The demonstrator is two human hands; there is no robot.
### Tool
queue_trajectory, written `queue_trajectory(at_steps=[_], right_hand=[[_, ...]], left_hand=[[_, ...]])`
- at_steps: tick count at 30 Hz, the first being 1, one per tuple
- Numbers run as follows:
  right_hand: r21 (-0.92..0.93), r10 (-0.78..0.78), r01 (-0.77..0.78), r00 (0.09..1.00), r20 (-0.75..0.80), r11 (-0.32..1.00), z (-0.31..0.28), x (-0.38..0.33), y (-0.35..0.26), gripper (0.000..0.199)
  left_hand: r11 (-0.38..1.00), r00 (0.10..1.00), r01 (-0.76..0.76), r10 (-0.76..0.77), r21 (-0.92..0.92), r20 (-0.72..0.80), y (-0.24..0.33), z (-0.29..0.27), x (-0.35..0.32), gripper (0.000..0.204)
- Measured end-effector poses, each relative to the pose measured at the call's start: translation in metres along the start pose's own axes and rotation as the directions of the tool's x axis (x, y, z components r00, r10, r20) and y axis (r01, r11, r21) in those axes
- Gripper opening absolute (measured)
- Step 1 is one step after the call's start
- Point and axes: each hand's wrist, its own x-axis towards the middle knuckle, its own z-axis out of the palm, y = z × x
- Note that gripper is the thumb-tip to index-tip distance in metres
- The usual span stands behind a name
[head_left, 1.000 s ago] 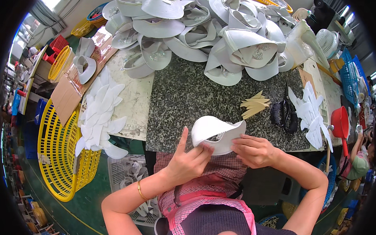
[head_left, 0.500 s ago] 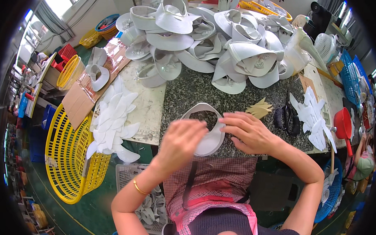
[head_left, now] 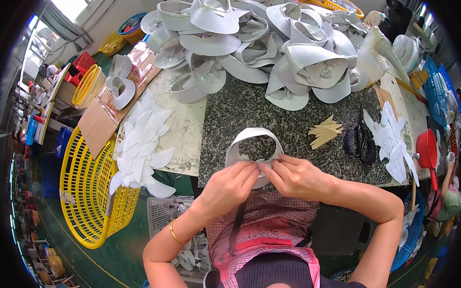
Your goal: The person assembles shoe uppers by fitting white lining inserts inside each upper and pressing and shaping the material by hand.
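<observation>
A white piece shaped like a shoe upper (head_left: 232,153), with a large oval opening, stands at the front edge of the dark speckled worktop (head_left: 216,118). My left hand (head_left: 231,183) pinches the near rim of its opening, and my right hand (head_left: 296,178) grips the same rim just to the right. The fingertips of both hands nearly meet there; they hide part of the upper's front. Behind lies a heap of similar white uppers (head_left: 208,44), several with clear sparkling stones. Small tan pointed strips (head_left: 325,132) and black-handled scissors (head_left: 360,143) rest to the right.
White leaf-shaped pieces (head_left: 141,141) are piled at left, with another pile (head_left: 388,137) at right. A yellow basket (head_left: 84,200) stands beside the table's left side. A red scoop (head_left: 426,151) sits at the right edge. Below, a grey crate (head_left: 159,212) holds white pieces.
Both hands have come down and inward from above the upper's sides, and their fingers have closed on its near rim. My view has shifted slightly.
</observation>
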Motion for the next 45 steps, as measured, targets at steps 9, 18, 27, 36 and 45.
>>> queue_trajectory(at_steps=[9,18,27,36,45], right_hand=[[0.324,0.225,-0.304,0.940,0.258,0.896,-0.010,0.023,0.007,0.019],[-0.110,-0.020,0.027,0.998,0.065,0.994,0.014,-0.003,-0.009,0.009],[0.126,0.271,-0.265,0.962,-0.033,0.956,0.015,0.000,-0.002,0.015],[-0.101,-0.038,0.031,0.997,-0.067,0.994,0.014,-0.004,0.024,0.012],[0.030,0.171,-0.169,0.981,-0.092,0.985,0.023,-0.016,0.001,0.034]], left_hand=[[0.985,0.993,0.114,-0.116,-0.126,-0.009,-0.022,0.000,0.014,0.028],[0.973,0.975,0.178,-0.194,-0.146,-0.106,0.006,0.011,0.011,0.033],[0.972,0.984,0.160,-0.170,-0.172,-0.050,-0.015,0.020,0.022,0.029],[0.963,0.974,0.222,-0.227,-0.150,-0.015,-0.010,0.016,0.040,0.022],[0.989,0.988,0.147,-0.146,0.025,-0.057,0.005,0.029,0.014,0.030]])
